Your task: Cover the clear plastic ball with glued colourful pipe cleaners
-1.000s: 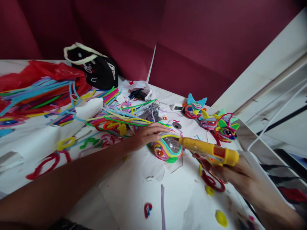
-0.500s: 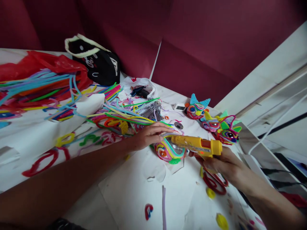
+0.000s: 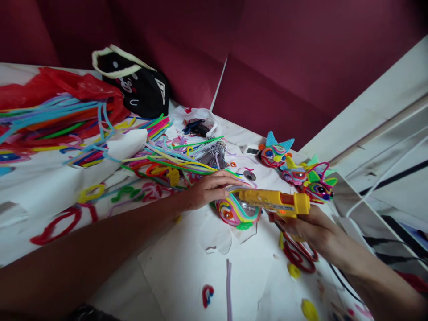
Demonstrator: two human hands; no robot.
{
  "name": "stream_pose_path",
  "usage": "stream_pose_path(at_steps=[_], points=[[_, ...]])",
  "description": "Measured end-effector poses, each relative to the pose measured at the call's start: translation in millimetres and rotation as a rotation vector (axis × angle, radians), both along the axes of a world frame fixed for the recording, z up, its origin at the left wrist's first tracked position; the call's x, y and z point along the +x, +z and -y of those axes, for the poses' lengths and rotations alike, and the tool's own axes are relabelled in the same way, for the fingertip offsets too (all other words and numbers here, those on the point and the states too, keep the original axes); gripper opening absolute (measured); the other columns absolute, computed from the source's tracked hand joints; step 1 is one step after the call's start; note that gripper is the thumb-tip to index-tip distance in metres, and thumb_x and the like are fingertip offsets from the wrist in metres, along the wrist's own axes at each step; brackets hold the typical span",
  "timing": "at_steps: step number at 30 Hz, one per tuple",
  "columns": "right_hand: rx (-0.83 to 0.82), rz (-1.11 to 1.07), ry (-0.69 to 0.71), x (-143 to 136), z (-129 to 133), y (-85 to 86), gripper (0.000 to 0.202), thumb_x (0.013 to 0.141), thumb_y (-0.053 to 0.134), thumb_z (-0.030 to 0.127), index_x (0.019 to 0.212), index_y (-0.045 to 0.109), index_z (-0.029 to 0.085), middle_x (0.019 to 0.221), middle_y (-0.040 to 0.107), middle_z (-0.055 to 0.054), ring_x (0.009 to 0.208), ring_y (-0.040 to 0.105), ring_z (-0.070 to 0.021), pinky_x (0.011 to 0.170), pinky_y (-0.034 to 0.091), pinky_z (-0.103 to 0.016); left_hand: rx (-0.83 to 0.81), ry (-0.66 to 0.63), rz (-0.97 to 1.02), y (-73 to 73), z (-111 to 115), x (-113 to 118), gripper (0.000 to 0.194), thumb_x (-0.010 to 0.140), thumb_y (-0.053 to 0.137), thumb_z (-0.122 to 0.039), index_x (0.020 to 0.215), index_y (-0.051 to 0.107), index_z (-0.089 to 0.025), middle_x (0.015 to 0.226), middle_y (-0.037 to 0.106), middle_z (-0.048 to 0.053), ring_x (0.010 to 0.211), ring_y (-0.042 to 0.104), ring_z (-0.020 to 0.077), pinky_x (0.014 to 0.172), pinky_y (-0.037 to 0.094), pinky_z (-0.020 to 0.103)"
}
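My left hand [image 3: 214,189] reaches over the far left edge of a colourful animal face made of pipe cleaners [image 3: 233,211], with an orange eye and a green tip. Its fingers lie along the top and the thumb sits on the near side, gripping the face. My right hand [image 3: 312,227] is wrapped around a yellow glue gun [image 3: 276,201] with a small orange light. The gun points left, and its nozzle end is over the face's upper edge, close to my left fingertips. Whether it touches cannot be seen. Red-handled scissors [image 3: 299,256] lie below my right hand.
Finished pipe-cleaner animal heads [image 3: 276,154] stand at the back right beside a small white display [image 3: 250,150]. Loose pipe cleaners [image 3: 160,151], a red plastic bag [image 3: 83,84] and a black bag [image 3: 147,96] fill the left and back. A purple strip [image 3: 229,290] lies in front.
The view has shifted very slightly. My right fingers have moved a little at the glue gun's grip; the gun, the face and my left hand stay almost in place.
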State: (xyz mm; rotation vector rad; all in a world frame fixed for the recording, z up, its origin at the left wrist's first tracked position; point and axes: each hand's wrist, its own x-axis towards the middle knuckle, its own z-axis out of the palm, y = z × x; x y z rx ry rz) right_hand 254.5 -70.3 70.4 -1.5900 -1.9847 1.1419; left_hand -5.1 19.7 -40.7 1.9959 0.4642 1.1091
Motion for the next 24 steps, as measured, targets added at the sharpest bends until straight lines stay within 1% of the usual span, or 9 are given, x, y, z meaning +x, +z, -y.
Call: stream_pose_path(at_steps=[6, 9, 13, 17, 20, 24], points=[[0.078, 0.044, 0.048, 1.6, -0.4, -0.6, 0.016, 0.074, 0.053, 0.036, 0.071, 0.056, 0.021, 0.066, 0.049, 0.000, 0.061, 0.045, -0.0160, 0.055, 0.040, -0.029, -0.011, -0.002, -0.002, 1.0, 0.0, 0.1, 0.043, 0.085, 0.056, -0.028, 0.126, 0.068, -0.023, 0.128, 0.061, 0.009, 0.123, 0.053, 0.0285, 0.107, 0.038, 0.044], [0.094, 0.059, 0.057, 0.7, -0.1, 1.4, 0.015, 0.073, 0.053, 0.036, 0.070, 0.054, 0.022, 0.066, 0.049, 0.000, 0.061, 0.045, -0.0164, 0.055, 0.039, -0.029, -0.020, -0.003, -0.010, 1.7, 0.5, -0.4, 0.043, 0.086, 0.055, -0.028, 0.126, 0.067, -0.023, 0.129, 0.061, 0.009, 0.123, 0.053, 0.0287, 0.107, 0.038, 0.044], [0.065, 0.036, 0.047, -1.3, 2.1, 4.5, 0.017, 0.072, 0.055, 0.035, 0.064, 0.049, 0.023, 0.063, 0.047, 0.001, 0.060, 0.045, -0.0162, 0.054, 0.038, -0.029, -0.030, -0.006, 0.002, 2.2, 1.3, -0.5, 0.041, 0.087, 0.055, -0.029, 0.126, 0.068, -0.023, 0.130, 0.061, 0.009, 0.125, 0.052, 0.0278, 0.109, 0.037, 0.043], [0.053, -0.023, 0.008, -3.1, 4.8, 6.6, 0.014, 0.071, 0.058, 0.033, 0.066, 0.052, 0.021, 0.064, 0.048, 0.001, 0.059, 0.043, -0.0147, 0.053, 0.037, -0.028, -0.048, -0.001, 0.012, 3.8, 2.5, 0.0, 0.040, 0.087, 0.056, -0.032, 0.124, 0.068, -0.023, 0.129, 0.061, 0.010, 0.126, 0.052, 0.0274, 0.110, 0.037, 0.043], [0.029, -0.067, -0.015, -2.6, 6.6, 6.4, 0.013, 0.070, 0.059, 0.032, 0.067, 0.054, 0.020, 0.063, 0.047, 0.002, 0.058, 0.041, -0.0139, 0.052, 0.036, -0.027, -0.066, 0.009, -0.007, 5.5, 3.7, 0.2, 0.040, 0.087, 0.057, -0.032, 0.124, 0.068, -0.023, 0.128, 0.061, 0.010, 0.123, 0.054, 0.0273, 0.108, 0.040, 0.043], [-0.023, -0.123, -0.044, -0.6, 8.7, 3.0, 0.014, 0.066, 0.061, 0.032, 0.065, 0.053, 0.020, 0.062, 0.046, 0.002, 0.057, 0.040, -0.0130, 0.050, 0.034, -0.026, -0.074, 0.009, -0.022, 5.4, 3.9, -0.5, 0.042, 0.086, 0.057, -0.031, 0.127, 0.066, -0.022, 0.129, 0.060, 0.011, 0.118, 0.056, 0.0270, 0.102, 0.045, 0.043]])
